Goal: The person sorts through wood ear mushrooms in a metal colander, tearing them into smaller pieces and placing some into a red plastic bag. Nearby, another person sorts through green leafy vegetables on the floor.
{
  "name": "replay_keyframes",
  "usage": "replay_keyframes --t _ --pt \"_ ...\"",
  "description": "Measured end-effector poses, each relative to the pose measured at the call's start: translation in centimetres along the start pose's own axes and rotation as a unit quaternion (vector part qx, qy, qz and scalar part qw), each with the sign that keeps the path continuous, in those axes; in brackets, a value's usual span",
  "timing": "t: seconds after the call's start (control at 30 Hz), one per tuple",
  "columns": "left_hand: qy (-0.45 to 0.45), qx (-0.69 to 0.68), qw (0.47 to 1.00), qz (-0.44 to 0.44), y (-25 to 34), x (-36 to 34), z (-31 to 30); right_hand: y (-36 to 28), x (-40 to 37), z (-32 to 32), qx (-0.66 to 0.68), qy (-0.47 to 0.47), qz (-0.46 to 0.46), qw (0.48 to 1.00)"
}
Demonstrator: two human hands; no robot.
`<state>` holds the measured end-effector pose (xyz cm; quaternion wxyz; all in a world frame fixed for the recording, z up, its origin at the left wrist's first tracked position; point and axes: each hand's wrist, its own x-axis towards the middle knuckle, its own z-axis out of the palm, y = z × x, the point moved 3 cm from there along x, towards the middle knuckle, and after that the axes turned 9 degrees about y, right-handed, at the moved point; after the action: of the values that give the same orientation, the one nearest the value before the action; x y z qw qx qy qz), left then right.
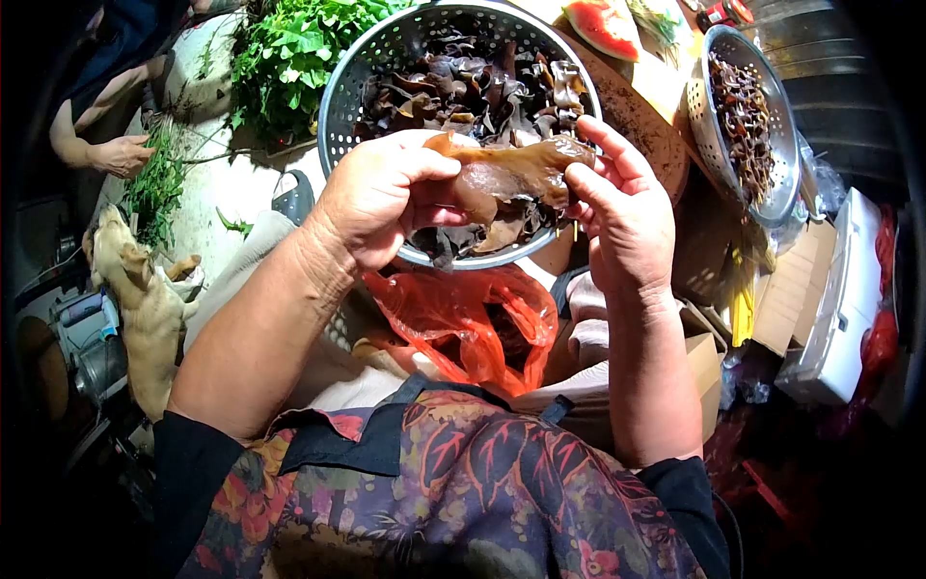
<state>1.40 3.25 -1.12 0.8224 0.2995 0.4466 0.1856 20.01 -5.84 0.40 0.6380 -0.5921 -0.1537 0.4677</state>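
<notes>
A brown, translucent piece of wood ear mushroom (pixel 516 172) is stretched between my two hands. My left hand (pixel 381 193) pinches its left end between thumb and fingers. At its right end, my right hand (pixel 622 207) grips it with the thumb against the fingers. Just beneath is a metal colander (pixel 333 130) with a perforated wall, heaped with dark wood ear mushrooms (pixel 463 82). In front of my lap a red plastic bag (pixel 473 323) hangs open, with something dark inside that I cannot make out.
Leafy greens (pixel 289 58) lie left of the colander. A second colander (pixel 772 193) of brown strips stands at the right, near a watermelon slice (pixel 603 27). A white foam box (pixel 830 299) and cardboard (pixel 796 289) are lower right. A dog (pixel 135 299) and another person's hand (pixel 121 156) are at left.
</notes>
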Motion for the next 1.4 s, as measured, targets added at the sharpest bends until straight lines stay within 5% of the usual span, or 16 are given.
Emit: replay_keyframes --t 0.27,0.43,0.53,0.6,0.67,0.8,0.93,1.13,1.4 --pt "0.002 0.009 1.000 -0.003 -0.5 0.5 2.4 -0.7 0.1 -1.1 0.010 0.022 -0.007 1.000" --pt "-0.247 0.003 0.964 0.103 0.2 0.2 8.9 -4.8 0.6 -4.3 0.011 0.101 -0.167 0.981" --pt "-0.257 0.166 0.939 0.155 -1.2 1.1 11.5 -7.4 0.5 -6.8 0.038 0.137 -0.212 0.967" --pt "-0.239 0.198 0.940 0.143 -2.0 1.9 12.2 -8.1 0.9 -8.4 -0.025 0.152 -0.221 0.963" --pt "-0.223 0.210 0.943 0.132 -2.5 2.6 12.3 -8.4 1.0 -9.1 -0.119 0.072 -0.136 0.981" --pt "-0.179 0.212 0.955 0.105 -3.1 3.3 11.6 -7.4 1.8 -12.5 -0.276 0.095 -0.021 0.956" --pt "-0.159 0.152 0.970 0.106 -2.8 3.0 11.0 -7.8 1.8 -11.6 -0.267 0.110 -0.104 0.952" --pt "-0.013 0.068 0.990 0.119 0.5 2.2 7.7 -7.0 1.0 -9.0 -0.306 0.075 -0.110 0.943" --pt "0.070 0.021 0.978 0.196 4.1 0.9 1.6 -3.6 0.4 -3.2 -0.340 -0.036 -0.090 0.935"
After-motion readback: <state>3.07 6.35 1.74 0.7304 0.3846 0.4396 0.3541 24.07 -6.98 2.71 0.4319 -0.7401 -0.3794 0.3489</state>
